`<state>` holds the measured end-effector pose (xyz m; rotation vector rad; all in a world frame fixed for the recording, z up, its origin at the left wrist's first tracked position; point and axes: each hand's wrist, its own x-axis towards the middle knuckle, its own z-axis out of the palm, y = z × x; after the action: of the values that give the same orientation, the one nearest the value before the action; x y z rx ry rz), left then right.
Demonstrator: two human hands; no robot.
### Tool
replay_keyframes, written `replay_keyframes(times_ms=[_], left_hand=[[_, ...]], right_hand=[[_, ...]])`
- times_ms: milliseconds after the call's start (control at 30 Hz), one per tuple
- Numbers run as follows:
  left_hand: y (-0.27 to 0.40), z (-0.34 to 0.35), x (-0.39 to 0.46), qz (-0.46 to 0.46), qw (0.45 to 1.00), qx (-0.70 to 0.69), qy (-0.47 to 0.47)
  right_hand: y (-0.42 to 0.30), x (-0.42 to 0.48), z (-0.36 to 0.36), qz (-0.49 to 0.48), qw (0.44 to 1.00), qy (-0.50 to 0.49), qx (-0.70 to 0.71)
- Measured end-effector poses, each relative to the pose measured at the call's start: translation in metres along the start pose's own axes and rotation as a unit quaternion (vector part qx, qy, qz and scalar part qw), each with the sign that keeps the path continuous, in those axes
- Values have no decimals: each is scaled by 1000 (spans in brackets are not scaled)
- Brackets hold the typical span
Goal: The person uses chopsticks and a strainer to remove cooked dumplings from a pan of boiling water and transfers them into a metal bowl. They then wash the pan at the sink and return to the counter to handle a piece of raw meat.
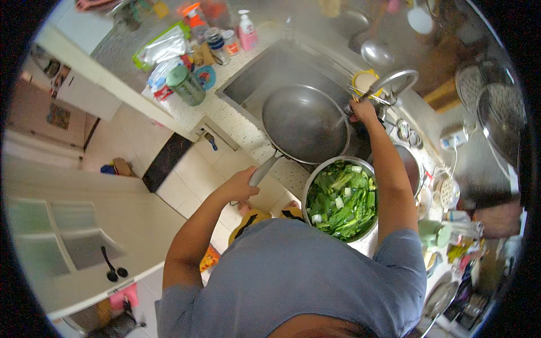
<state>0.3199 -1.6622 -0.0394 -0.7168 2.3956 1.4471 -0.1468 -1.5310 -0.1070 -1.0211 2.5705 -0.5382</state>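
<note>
My left hand [244, 184] is closed around the grey handle of a wok [305, 124], a wide dark pan held over the metal sink [249, 80]. At the sink's right side, my right hand [362, 110] grips the dark spray head of the curved metal faucet [395, 80]. Water appears to spray from it towards the wok's right wall. Close by my right forearm, a large metal pot [307, 192] holds chopped leafy greens [342, 203] with pale stem pieces, on the counter edge nearest my body.
Bottles, a pink pump bottle [247, 31] and a green-lidded container [186, 84] stand left of the sink. A yellow-rimmed strainer [365, 82] sits behind the faucet. Another pot [408, 167] and a light green jug [435, 233] are at the right; a white door [139, 228] is at the left.
</note>
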Motion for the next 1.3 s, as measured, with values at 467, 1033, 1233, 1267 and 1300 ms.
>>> replay_keyframes(times_ms=[467,1033,1233,1267,1300], left_hand=[[0,10,-6,-20,1000,-12,10],[-2,9,-2,-20,1000,-3,15],[5,5,-4,-13,1000,17,9],[1,8,-2,-8,1000,24,12],[-3,9,-1,-2,999,31,17]], right_hand=[[-52,-4,-21,122,888,-147,418],[-21,17,-3,133,926,-71,347],[-51,-4,-28,155,923,-179,302],[-52,-4,-30,161,923,-194,292],[-56,-5,-32,164,922,-209,281]])
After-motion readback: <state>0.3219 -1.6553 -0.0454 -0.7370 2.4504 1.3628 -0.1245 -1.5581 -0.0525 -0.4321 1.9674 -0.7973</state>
